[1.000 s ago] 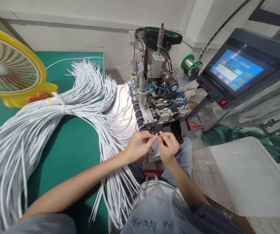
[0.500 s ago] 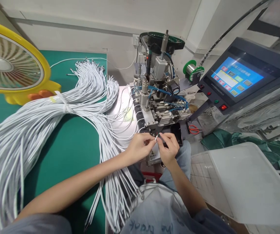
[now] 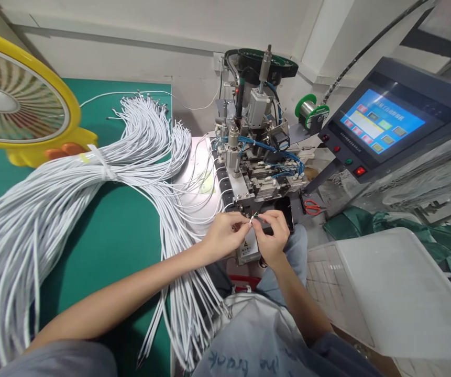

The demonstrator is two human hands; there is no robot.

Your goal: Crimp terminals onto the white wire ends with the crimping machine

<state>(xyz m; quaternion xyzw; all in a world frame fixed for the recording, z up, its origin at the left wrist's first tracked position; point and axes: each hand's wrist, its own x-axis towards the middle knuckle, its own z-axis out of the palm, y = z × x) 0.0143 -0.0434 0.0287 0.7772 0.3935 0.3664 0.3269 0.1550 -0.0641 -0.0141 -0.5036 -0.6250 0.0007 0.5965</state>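
My left hand (image 3: 225,233) pinches a white cable (image 3: 252,220) close to its end, just in front of the machine. Thin wires, one of them green, fan out at the cable's tip. On the other side of that tip, the thumb and forefinger of my right hand (image 3: 271,234) are closed on the wire ends. A large bundle of white cables (image 3: 131,170), tied with a white strip, lies on the green table (image 3: 111,235) to the left. Several single cables run from it to the front edge of the machine (image 3: 241,173).
A yellow fan (image 3: 66,99) stands at the left. The control screen (image 3: 382,123) rises at the right, near a solder wire spool (image 3: 309,111). Red-handled scissors (image 3: 312,207) and a dark phone-like object (image 3: 286,209) lie by the machine. A white tray (image 3: 406,293) sits lower right.
The fingers of my right hand have shifted slightly at the cable tip, and the thin wires now show more spread apart. Both hands stay in nearly the same place.
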